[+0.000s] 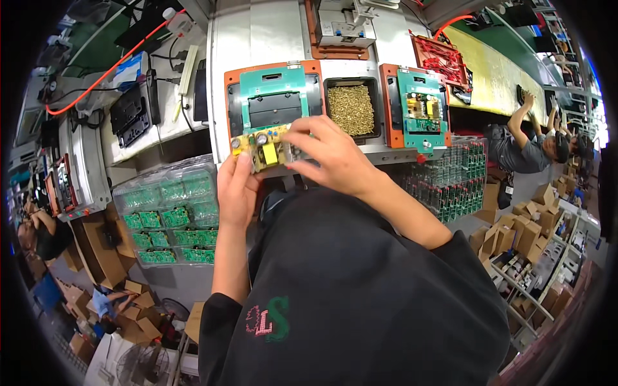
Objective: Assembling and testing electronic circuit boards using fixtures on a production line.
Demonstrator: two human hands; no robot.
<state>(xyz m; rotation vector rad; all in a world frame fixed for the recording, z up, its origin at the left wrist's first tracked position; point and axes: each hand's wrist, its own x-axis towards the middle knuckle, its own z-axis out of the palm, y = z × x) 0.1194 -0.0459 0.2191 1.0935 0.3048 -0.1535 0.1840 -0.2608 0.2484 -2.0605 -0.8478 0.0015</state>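
- Head view: the left hand (237, 186) holds a small yellow circuit board (262, 147) from below and from its left edge; the thumb lies on the front of the board, so the fingers are closed on it.
- The right hand (328, 154) comes from the right and pinches the right edge of the same board with bent fingers (297, 143); these fingers are also closed on the board.
- The board is in the air, in front of the near edge of the grey surface (270, 32), just below a teal fixture (273, 96) that sits in an orange frame.
- On the board there is a yellow block in the middle and some round parts near its left end.
- Just beside the teal fixture, to the right, stands a black tray of small brass parts (351, 108).
- Further right a second teal fixture (421, 109) carries another board with yellow parts.
- Below the surface, on the left, lie clear trays with green boards (170, 222); on the right a rack of green boards (450, 180) stands upright.
- An orange cable (109, 71) runs over the left side of the surface.
- At the far right another person (528, 145) reaches up with raised arms, well apart from the two hands.
- Cardboard boxes (521, 231) lie on the floor at the right.
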